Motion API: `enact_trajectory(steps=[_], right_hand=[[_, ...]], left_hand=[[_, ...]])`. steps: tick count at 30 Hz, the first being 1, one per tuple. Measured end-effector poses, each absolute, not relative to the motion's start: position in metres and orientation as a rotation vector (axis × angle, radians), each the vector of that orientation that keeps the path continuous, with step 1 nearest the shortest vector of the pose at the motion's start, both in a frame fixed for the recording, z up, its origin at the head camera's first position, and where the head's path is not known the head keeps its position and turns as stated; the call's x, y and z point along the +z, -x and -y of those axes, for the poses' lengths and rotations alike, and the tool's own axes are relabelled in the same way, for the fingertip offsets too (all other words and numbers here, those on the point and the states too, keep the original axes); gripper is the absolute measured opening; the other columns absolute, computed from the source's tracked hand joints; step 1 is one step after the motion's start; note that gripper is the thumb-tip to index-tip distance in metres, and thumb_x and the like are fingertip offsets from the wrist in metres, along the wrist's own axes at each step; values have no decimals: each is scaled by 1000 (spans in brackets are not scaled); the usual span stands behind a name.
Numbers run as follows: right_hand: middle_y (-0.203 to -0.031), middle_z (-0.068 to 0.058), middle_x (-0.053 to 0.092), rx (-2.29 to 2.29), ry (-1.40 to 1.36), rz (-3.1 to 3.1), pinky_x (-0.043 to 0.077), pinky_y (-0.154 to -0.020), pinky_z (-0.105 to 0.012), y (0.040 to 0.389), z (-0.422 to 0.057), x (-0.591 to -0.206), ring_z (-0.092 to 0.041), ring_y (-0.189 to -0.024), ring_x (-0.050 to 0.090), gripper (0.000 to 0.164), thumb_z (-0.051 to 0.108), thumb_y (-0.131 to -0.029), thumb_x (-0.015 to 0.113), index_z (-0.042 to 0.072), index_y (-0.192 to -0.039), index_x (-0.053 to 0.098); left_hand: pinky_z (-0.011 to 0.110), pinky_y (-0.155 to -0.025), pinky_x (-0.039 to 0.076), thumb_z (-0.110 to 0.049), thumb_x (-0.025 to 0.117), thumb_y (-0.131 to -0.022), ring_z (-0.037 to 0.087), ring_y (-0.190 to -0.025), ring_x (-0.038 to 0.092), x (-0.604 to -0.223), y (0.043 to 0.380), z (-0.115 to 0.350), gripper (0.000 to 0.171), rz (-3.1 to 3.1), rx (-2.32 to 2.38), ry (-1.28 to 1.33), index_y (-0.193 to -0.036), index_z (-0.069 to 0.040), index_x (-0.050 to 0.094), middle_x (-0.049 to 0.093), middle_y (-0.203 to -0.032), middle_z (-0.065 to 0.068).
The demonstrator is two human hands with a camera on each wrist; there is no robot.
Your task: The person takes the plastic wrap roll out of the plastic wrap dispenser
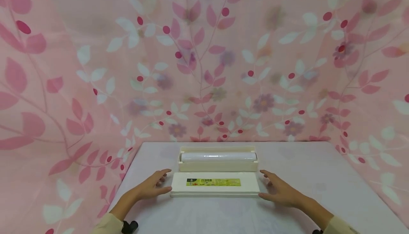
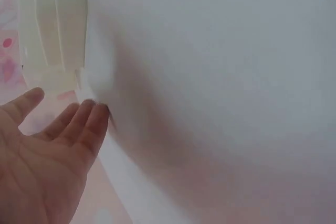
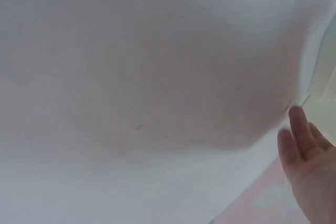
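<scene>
A white, flat, rectangular lid (image 1: 249, 183) with a yellow-green label (image 1: 213, 182) lies on the table in the head view. Just behind it stands an open cream box (image 1: 218, 168), holding a long roll of shiny, whitish film (image 1: 218, 157). My left hand (image 1: 149, 187) is beside the lid's left end, thumb tip right at its edge and fingers loosely spread. At the other end my right hand (image 1: 283, 191) mirrors it, thumb close to the lid's corner. Both palms face inward with nothing in them. In the left wrist view, part of a cream casing (image 2: 58, 24) rises beyond the left fingers.
A pale cloth covers the table (image 1: 306, 170), whose far edge meets a pink curtain (image 1: 204, 67) printed with leaves and flowers. The curtain also hangs on both sides. A black strap (image 1: 129, 227) shows at the left wrist beside a beige sleeve (image 1: 108, 224).
</scene>
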State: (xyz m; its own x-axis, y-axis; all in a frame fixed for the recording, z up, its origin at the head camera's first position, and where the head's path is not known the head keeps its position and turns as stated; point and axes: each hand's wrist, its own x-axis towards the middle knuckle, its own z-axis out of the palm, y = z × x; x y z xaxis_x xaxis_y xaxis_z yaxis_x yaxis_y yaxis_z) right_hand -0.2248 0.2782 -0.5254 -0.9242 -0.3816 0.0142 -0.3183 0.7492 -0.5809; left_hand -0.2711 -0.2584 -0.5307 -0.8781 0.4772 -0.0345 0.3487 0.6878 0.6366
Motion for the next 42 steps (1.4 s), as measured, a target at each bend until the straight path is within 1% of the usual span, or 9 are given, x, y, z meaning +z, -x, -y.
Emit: enact_trajectory(steps=[5, 8, 11, 17, 23, 25, 29, 35, 42], right_hand=[[-152, -27, 37, -567, 747, -3196, 43, -94, -67, 215, -284, -529, -48, -125, 51, 86, 57, -87, 67, 15, -154, 33], [-157, -27, 27, -503, 765, -3263, 33, -100, -69, 216, -287, -530, -49, -130, 45, 82, 54, -89, 65, 21, -155, 31], [-162, -22, 20, -447, 797, -3321, 22, -107, -70, 218, -291, -534, -46, -135, 39, 82, 56, -88, 65, 24, -156, 31], [-164, -17, 15, -188, 849, -3448, 11, -114, -67, 226, -298, -539, -45, -136, 34, 81, 63, -85, 63, 19, -150, 42], [-165, -17, 11, -122, 790, -3478, 13, -113, -68, 232, -300, -537, -44, -136, 34, 80, 63, -86, 61, 17, -150, 42], [-164, -18, 13, -153, 790, -3498, 15, -110, -69, 235, -301, -536, -45, -134, 35, 80, 61, -85, 64, 16, -149, 43], [-163, -21, 17, -208, 818, -3517, 11, -112, -70, 239, -301, -532, -44, -133, 35, 81, 57, -83, 68, 13, -148, 45], [-157, -26, 26, -161, 857, -3550, 19, -107, -70, 248, -294, -528, -43, -133, 36, 83, 53, -79, 72, 14, -148, 44], [-154, -28, 30, -182, 829, -3566, 21, -105, -70, 250, -288, -522, -44, -130, 38, 84, 46, -76, 78, 12, -146, 45]], left_hand=[[64, -106, 36, -50, 59, -95, 43, -135, 42, -535, 268, 268, 73, -2931, 838, -668, -152, -10, 36, 39, -149, 26], [71, -109, 23, -50, 51, -99, 46, -143, 29, -535, 269, 271, 69, -3070, 702, -638, -155, -16, 32, 25, -158, 26], [74, -109, 13, -53, 48, -99, 47, -145, 21, -533, 270, 273, 68, -3188, 537, -604, -157, -21, 29, 16, -162, 25], [74, -110, 6, -61, 51, -94, 48, -146, 19, -533, 271, 277, 73, -3356, 277, -596, -155, -25, 33, 16, -162, 24], [72, -111, 3, -65, 49, -93, 44, -149, 12, -531, 274, 273, 77, -3392, 249, -573, -156, -28, 28, 12, -164, 23], [72, -112, 1, -66, 50, -92, 44, -150, 10, -528, 276, 269, 78, -3394, 287, -584, -157, -29, 26, 10, -164, 22], [72, -112, 0, -66, 51, -91, 44, -150, 10, -521, 282, 260, 81, -3395, 314, -608, -157, -28, 25, 10, -165, 20], [71, -113, -1, -67, 51, -91, 41, -151, 9, -512, 288, 253, 82, -3387, 254, -579, -158, -27, 25, 12, -165, 16], [71, -113, -4, -68, 52, -88, 40, -151, 4, -508, 294, 241, 85, -3409, 234, -648, -158, -29, 22, 4, -167, 14]])
